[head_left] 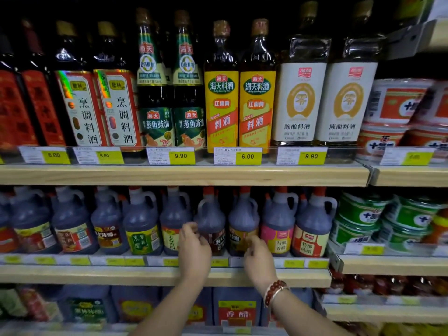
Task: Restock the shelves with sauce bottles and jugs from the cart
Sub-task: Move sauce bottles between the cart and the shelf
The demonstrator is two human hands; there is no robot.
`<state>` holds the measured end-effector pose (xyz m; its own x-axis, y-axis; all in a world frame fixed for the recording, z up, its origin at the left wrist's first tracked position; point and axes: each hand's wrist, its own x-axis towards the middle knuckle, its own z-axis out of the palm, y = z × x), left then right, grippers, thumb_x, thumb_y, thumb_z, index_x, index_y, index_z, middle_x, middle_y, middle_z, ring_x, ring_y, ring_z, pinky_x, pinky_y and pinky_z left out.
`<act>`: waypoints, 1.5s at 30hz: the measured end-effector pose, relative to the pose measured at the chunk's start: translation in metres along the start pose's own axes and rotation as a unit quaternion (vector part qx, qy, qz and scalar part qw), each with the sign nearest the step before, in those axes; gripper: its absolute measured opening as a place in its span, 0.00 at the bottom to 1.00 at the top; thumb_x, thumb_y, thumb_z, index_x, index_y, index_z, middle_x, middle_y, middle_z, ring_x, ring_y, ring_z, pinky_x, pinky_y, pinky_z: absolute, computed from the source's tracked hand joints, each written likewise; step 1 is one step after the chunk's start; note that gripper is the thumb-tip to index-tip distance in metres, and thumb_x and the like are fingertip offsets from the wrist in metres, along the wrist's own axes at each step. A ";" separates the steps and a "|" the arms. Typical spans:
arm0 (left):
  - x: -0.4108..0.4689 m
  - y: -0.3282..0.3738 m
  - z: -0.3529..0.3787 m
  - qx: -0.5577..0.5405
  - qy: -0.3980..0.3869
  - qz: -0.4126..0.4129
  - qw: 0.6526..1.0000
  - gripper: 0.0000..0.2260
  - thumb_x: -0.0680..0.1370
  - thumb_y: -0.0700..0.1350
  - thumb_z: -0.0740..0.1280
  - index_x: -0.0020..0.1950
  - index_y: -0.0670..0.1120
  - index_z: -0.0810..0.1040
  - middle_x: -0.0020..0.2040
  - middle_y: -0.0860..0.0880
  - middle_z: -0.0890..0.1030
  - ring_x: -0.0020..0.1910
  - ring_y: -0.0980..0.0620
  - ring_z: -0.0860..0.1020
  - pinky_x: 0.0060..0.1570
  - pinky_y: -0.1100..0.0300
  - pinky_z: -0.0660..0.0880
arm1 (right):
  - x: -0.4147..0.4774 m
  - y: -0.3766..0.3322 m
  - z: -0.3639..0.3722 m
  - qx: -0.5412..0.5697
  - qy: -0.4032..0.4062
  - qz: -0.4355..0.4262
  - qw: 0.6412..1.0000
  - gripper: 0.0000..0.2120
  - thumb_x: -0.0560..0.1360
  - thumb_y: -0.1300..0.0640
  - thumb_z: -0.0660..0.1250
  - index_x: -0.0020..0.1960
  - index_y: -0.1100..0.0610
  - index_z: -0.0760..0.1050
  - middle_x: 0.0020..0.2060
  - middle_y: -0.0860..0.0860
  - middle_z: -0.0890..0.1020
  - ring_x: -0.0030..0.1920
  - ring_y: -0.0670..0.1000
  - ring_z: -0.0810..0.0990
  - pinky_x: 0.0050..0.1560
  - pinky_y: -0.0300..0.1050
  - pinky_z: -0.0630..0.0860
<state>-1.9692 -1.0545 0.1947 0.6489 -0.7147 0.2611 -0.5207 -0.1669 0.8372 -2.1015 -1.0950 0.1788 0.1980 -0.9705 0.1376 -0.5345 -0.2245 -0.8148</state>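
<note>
Jugs (210, 224) on middle shelf (135, 275), supermarket aisle

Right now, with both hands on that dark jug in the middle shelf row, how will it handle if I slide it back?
The dark jug looks full, so probably heavy for its size. Its broad body suggests it will slide rather than tip. The left hand and right hand flank it; smooth plastic may be slippery.

Dark red-capped jug (210, 221) – upright, middle shelf (145, 275), between neighbouring jugs

Shop: price-tagged shelves (184, 175) of bottles (221, 110).
</note>
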 end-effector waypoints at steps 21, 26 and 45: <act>0.033 -0.034 0.064 0.351 -0.255 0.036 0.901 0.30 0.79 0.40 0.55 0.78 0.52 0.45 0.77 0.35 0.42 0.74 0.37 0.57 0.71 0.50 0.60 | 0.052 0.008 0.023 -0.257 -0.179 -0.004 0.950 0.36 0.74 0.60 0.57 0.76 0.47 0.45 0.75 0.62 0.43 0.76 0.58 0.48 0.74 0.51 0.49; 0.042 -0.032 0.066 0.359 -0.268 0.043 0.893 0.30 0.80 0.41 0.55 0.78 0.52 0.44 0.77 0.35 0.42 0.75 0.36 0.56 0.70 0.50 0.61 | 0.073 0.009 0.023 -0.244 -0.196 0.010 0.950 0.32 0.75 0.60 0.55 0.76 0.47 0.48 0.75 0.62 0.43 0.76 0.61 0.51 0.74 0.51 0.51; 0.042 -0.026 0.029 0.321 -0.277 0.105 0.900 0.25 0.79 0.47 0.53 0.76 0.47 0.57 0.76 0.44 0.62 0.74 0.47 0.61 0.71 0.57 0.59 | 0.045 -0.015 0.034 -0.222 -0.132 -0.024 0.966 0.23 0.73 0.61 0.57 0.68 0.55 0.64 0.67 0.56 0.69 0.65 0.58 0.71 0.61 0.46 0.68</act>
<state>-1.9446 -1.1001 0.1701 0.2156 -0.9753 -0.0478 -0.9278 -0.2199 0.3015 -2.0567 -1.1322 0.1782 0.4025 -0.9150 -0.0263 -0.8071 -0.3412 -0.4820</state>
